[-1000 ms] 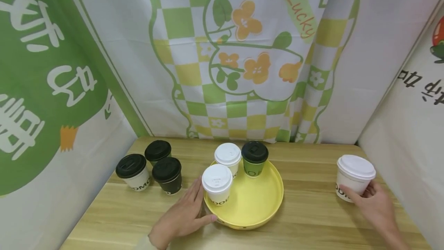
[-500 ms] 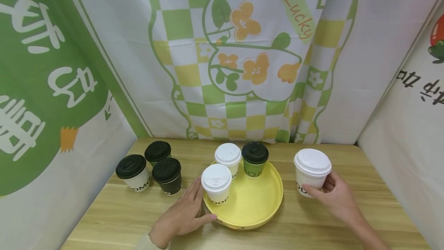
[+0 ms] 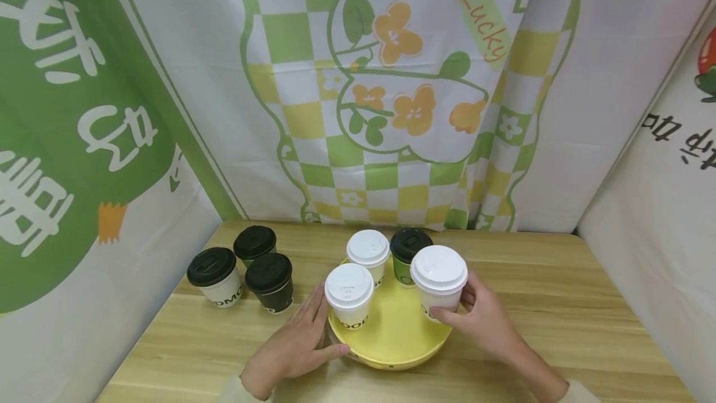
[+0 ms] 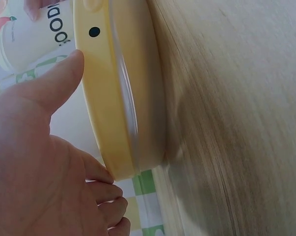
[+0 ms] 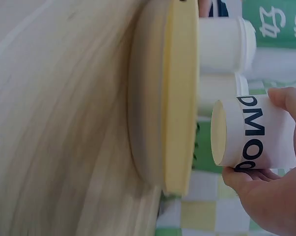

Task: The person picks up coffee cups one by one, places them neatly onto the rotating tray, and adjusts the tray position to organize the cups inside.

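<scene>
A white paper cup with a white lid (image 3: 439, 269) is held in my right hand (image 3: 486, 319), over the right side of a round yellow tray (image 3: 391, 338). The right wrist view shows the cup's base (image 5: 219, 132) raised clear of the tray. My left hand (image 3: 296, 347) rests against the tray's left side, fingers extended; in the left wrist view the thumb (image 4: 64, 78) touches the rim. Standing on the tray are two white-lidded cups, one at the front left (image 3: 349, 294) and one behind it (image 3: 367, 250), plus a green cup with a black lid (image 3: 411, 250), partly hidden by the held cup.
Left of the tray, three black-lidded cups stand on the wooden table: a white one (image 3: 220, 285), a black one (image 3: 271, 285) and a greenish one (image 3: 254, 244) behind. A patterned curtain (image 3: 391, 111) hangs along the table's back edge.
My right hand has carried the white cup leftward from the table's right side to over the tray. The left hand and the other cups have stayed put.
</scene>
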Motion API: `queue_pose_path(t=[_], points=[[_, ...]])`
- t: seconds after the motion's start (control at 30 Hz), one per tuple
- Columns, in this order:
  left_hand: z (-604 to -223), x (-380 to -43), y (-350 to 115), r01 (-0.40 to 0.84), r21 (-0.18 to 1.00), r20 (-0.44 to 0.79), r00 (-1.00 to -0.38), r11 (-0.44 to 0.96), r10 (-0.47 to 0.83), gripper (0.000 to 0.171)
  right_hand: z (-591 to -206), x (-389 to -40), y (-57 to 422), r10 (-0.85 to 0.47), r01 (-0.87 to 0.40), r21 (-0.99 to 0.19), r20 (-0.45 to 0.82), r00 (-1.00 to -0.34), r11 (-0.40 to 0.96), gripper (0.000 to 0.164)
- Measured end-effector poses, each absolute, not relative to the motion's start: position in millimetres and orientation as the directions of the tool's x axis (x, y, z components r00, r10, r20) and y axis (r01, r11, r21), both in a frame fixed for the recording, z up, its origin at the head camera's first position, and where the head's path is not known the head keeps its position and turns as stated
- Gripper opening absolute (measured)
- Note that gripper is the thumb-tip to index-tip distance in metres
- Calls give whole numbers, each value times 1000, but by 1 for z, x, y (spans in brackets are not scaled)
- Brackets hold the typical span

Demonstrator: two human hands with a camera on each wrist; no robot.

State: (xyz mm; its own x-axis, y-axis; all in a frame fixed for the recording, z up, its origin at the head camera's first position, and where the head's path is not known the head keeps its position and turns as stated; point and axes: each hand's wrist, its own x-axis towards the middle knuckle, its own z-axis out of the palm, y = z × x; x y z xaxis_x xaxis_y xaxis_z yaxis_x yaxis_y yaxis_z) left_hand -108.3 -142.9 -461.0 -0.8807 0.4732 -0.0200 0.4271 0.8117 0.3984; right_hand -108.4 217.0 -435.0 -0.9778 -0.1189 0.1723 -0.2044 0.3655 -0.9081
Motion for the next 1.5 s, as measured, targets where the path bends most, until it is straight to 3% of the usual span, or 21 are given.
queue_pose_path(t=[0.5, 1.0, 1.5], points=[[-462, -109, -143, 421, 400, -26, -883, 814, 469, 115, -464, -121, 163, -150, -165, -889, 111, -982, 426, 85], [-460, -110, -143, 404, 416, -48, -885, 815, 463, 115, -468, -126, 158, -160, -237, -781, 176, -971, 578, 86], [-462, -109, -144, 410, 422, -31, -885, 809, 464, 113, -470, -134, 146, -148, -275, -734, 235, -961, 621, 75]])
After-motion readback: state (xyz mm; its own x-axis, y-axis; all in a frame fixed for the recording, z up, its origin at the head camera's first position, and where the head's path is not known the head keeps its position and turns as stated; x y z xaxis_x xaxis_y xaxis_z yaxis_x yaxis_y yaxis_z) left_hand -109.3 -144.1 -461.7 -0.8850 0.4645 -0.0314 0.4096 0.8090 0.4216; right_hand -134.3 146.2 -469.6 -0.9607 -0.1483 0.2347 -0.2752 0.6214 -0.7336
